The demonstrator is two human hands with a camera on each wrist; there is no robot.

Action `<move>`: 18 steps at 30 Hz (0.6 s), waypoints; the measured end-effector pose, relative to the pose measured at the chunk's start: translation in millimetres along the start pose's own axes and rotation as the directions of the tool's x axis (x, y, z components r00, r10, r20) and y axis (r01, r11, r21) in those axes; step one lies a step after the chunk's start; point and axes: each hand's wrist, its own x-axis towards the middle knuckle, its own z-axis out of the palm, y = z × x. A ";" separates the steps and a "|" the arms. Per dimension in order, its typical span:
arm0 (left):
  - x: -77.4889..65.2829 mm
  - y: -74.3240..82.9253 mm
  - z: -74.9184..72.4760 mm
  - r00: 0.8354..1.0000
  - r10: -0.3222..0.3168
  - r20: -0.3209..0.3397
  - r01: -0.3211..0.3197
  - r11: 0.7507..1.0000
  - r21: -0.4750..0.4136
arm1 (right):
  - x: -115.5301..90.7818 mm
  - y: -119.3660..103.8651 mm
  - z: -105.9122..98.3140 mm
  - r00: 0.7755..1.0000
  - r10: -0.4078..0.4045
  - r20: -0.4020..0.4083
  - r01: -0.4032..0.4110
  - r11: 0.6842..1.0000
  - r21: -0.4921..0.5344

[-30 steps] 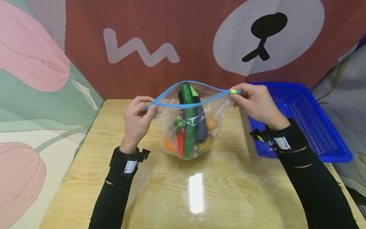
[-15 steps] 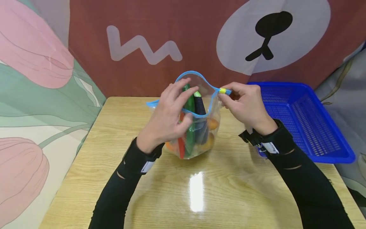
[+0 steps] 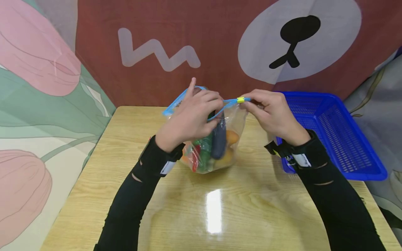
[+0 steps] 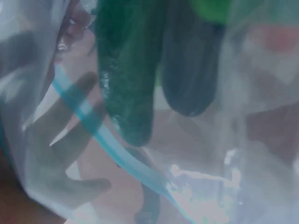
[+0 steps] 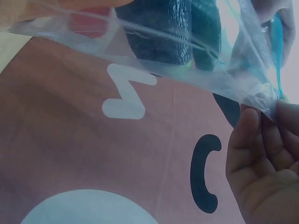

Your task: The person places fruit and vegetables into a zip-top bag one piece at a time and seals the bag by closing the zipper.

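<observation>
A clear zip bag (image 3: 235, 118) with a blue zip edge and a yellow slider (image 3: 240, 100) stands on the table. My right hand (image 3: 274, 111) pinches its right end beside the slider; the right wrist view also shows thumb and fingertips (image 5: 252, 126) on the bag's corner. My left hand (image 3: 194, 116) lies across the mouth, fingers loosely bent and one raised, with a gap between fingers and thumb. Inside are an eggplant (image 3: 218, 139), a cucumber (image 3: 205, 148), a red pepper (image 3: 195, 158) and orange round produce (image 3: 231, 137). The left hand hides the vegetables' upper ends.
A blue plastic basket (image 3: 333, 104) stands at the table's right side, partly behind the right forearm. The wooden table (image 3: 188, 216) extends in front of the bag. A printed cloth (image 3: 157, 21) hangs behind.
My left hand has let go of the bag's left corner and moved right, over its mouth. The opening has narrowed, and the right hand has shifted slightly left, still pinching its end.
</observation>
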 end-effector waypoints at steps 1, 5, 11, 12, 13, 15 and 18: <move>0.3 -0.7 1.1 1.000 -0.003 -0.023 0.003 1.000 -0.013 | 0.1 -0.3 0.5 1.000 0.003 -0.009 -0.004 1.000 -0.008; 3.7 -1.3 5.1 0.993 -0.015 -0.114 0.012 1.000 -0.026 | -0.2 -1.3 3.2 0.999 0.030 -0.041 -0.030 1.000 -0.001; 9.0 5.5 10.6 0.988 0.002 -0.153 0.003 0.999 0.033 | -4.0 -0.7 8.6 0.995 -0.005 -0.101 0.008 1.000 0.030; 9.9 7.0 11.9 0.987 0.009 -0.162 -0.005 1.000 0.028 | -4.1 -0.9 9.5 0.992 -0.021 -0.122 0.026 0.999 0.036; 11.0 8.4 13.3 0.985 0.019 -0.173 -0.016 1.000 0.019 | -3.9 -1.3 10.4 0.989 -0.035 -0.146 0.042 0.998 0.051; 12.9 10.8 15.4 0.976 0.052 -0.210 -0.055 0.998 -0.009 | -3.4 -2.7 11.8 0.980 -0.048 -0.194 0.067 0.994 0.092; 14.3 12.0 17.7 0.953 0.115 -0.279 -0.132 0.990 -0.046 | -3.3 -5.2 11.8 0.975 -0.048 -0.219 0.087 0.981 0.173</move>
